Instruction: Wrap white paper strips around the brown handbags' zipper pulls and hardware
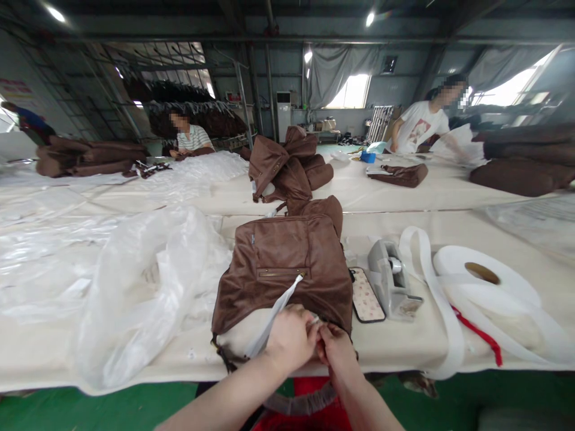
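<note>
A brown leather-like bag [283, 245] lies flat in front of me, its zipped pocket facing up. From the pocket's zip pull a white strip [281, 305] runs down toward the table edge. My left hand [291, 335] and my right hand [335, 344] meet at the bag's lower right part. Both are closed, fingertips pinched together around a small whitish bit that I cannot make out. Wrapped in pale material, the bag's handle [303, 404] hangs below the table edge near my wrists.
Right of the bag lie a patterned phone [367, 296], a grey tape dispenser [389, 287] and a white tape roll [507, 281] with a red cord [480, 338]. Clear plastic bags [135, 299] spread left. Brown bags [290, 164] are heaped behind. Co-workers stand across the table.
</note>
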Demonstrator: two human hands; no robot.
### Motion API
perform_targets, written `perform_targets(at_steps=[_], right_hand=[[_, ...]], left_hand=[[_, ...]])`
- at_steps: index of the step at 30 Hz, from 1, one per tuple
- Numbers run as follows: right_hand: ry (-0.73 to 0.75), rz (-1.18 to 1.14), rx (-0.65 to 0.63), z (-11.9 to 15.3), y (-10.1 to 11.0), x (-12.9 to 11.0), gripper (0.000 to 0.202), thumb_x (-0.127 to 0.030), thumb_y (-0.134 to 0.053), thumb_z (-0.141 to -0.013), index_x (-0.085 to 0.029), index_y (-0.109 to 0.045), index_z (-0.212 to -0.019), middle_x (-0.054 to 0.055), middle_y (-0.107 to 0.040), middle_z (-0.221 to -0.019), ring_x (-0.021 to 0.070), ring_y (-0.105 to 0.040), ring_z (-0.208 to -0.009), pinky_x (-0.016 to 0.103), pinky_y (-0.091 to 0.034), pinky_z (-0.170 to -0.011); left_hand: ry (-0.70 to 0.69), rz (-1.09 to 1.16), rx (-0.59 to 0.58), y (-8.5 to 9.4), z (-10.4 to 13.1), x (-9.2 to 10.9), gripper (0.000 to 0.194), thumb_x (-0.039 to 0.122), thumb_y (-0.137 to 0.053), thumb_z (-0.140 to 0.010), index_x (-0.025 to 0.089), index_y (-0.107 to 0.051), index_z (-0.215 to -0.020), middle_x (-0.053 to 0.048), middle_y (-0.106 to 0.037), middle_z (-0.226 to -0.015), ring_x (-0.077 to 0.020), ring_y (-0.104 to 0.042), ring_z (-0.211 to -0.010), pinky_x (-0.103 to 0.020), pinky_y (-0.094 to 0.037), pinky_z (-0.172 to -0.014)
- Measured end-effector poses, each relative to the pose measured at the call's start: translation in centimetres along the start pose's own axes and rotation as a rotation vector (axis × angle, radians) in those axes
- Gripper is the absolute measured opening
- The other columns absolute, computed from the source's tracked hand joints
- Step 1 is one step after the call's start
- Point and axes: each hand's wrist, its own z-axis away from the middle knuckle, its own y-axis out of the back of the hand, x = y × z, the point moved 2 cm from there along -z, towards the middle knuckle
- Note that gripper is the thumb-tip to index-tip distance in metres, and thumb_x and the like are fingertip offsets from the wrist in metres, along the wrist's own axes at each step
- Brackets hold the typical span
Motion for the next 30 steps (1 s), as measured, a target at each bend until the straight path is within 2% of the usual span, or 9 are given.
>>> perform_targets(at_steps=[8, 10, 12, 16, 18, 22, 26, 27, 30], right_hand=[[-0.008, -0.029, 0.030, 0.9, 0.0, -0.3, 0.041, -0.056, -0.060, -0.070, -0.024, -0.044, -0.050, -0.007, -0.036, -0.032, 0.0085, -0.023, -0.030, 0.024, -0.012, -0.036], [0.022, -0.067, 0.000, 1.1, 0.1, -0.2, 0.043, -0.058, -0.064, -0.068, -0.023, -0.044, -0.052, -0.008, -0.035, -0.032, 0.0075, -0.022, -0.030, 0.024, -0.012, -0.037], [0.049, -0.108, -0.034, 1.1, 0.1, -0.1, 0.047, -0.060, -0.068, -0.065, -0.023, -0.042, -0.053, -0.010, -0.033, -0.032, 0.0059, -0.020, -0.030, 0.023, -0.011, -0.036], [0.054, -0.151, -0.023, 0.5, 0.0, -0.1, 0.052, -0.064, -0.071, -0.060, -0.022, -0.040, -0.052, -0.011, -0.033, -0.035, 0.0033, -0.020, -0.030, 0.021, -0.011, -0.035], [0.059, -0.156, -0.007, 0.4, -0.2, -0.2, 0.054, -0.067, -0.070, -0.058, -0.021, -0.041, -0.053, -0.010, -0.036, -0.039, 0.0022, -0.020, -0.029, 0.020, -0.012, -0.034], [0.042, -0.061, -0.070, 1.5, 0.1, -1.0, 0.054, -0.072, -0.063, -0.061, -0.020, -0.049, -0.060, -0.008, -0.044, -0.046, 0.0029, -0.026, -0.030, 0.020, -0.017, -0.033], [0.136, 0.223, -0.267, 3.3, 4.2, -4.7, 0.048, -0.059, -0.059, -0.077, -0.018, -0.063, -0.101, 0.000, -0.065, -0.068, 0.0080, -0.045, -0.038, 0.020, -0.031, -0.037], [0.234, 0.280, -0.173, 3.5, 6.3, -6.4, 0.046, -0.056, -0.058, -0.079, -0.019, -0.063, -0.108, 0.002, -0.067, -0.074, 0.0090, -0.048, -0.042, 0.021, -0.035, -0.041], [0.520, 0.443, 0.449, 3.1, 13.9, -11.6, 0.038, -0.050, -0.057, -0.081, -0.019, -0.068, -0.100, 0.007, -0.069, -0.084, 0.0163, -0.056, -0.060, 0.028, -0.045, -0.058]], left_hand=[[-0.379, -0.350, 0.078, -3.0, 2.4, 0.5, 0.027, 0.009, -0.045, -0.088, 0.010, -0.064, -0.107, -0.013, -0.065, -0.095, -0.0256, -0.059, -0.091, -0.038, -0.048, -0.079], [-0.337, -0.245, 0.078, -2.5, 2.3, 0.3, 0.026, 0.013, -0.045, -0.090, 0.012, -0.064, -0.108, -0.013, -0.065, -0.098, -0.0255, -0.059, -0.095, -0.038, -0.047, -0.083], [-0.156, -0.035, 0.066, -1.6, 1.7, -0.3, 0.027, 0.021, -0.041, -0.093, 0.015, -0.063, -0.108, -0.011, -0.066, -0.101, -0.0238, -0.060, -0.096, -0.036, -0.045, -0.085], [0.162, 0.362, -0.219, -1.3, 0.3, -1.4, 0.042, 0.035, -0.028, -0.097, 0.015, -0.064, -0.089, -0.009, -0.068, -0.084, -0.0193, -0.062, -0.077, -0.029, -0.046, -0.069], [0.127, 0.423, -0.325, -1.8, -0.1, -1.6, 0.042, 0.038, -0.031, -0.094, 0.016, -0.063, -0.079, -0.006, -0.067, -0.075, -0.0185, -0.060, -0.070, -0.027, -0.043, -0.063], [0.019, 0.350, -0.273, -2.6, -0.4, -2.2, 0.028, 0.031, -0.037, -0.087, 0.019, -0.057, -0.071, -0.003, -0.064, -0.071, -0.0181, -0.058, -0.073, -0.026, -0.040, -0.067], [0.009, 0.437, -0.280, -3.7, -0.7, -3.8, 0.030, 0.045, -0.038, -0.084, 0.021, -0.049, -0.068, -0.001, -0.058, -0.067, -0.0180, -0.055, -0.069, -0.027, -0.040, -0.064], [0.030, 0.511, -0.299, -4.1, -0.7, -4.1, 0.035, 0.052, -0.038, -0.083, 0.021, -0.047, -0.069, 0.000, -0.055, -0.063, -0.0171, -0.053, -0.064, -0.026, -0.040, -0.061], [0.142, 0.764, -0.422, -5.5, -0.9, -4.7, 0.051, 0.072, -0.034, -0.075, 0.022, -0.042, -0.071, 0.003, -0.047, -0.057, -0.0137, -0.047, -0.052, -0.026, -0.037, -0.053]])
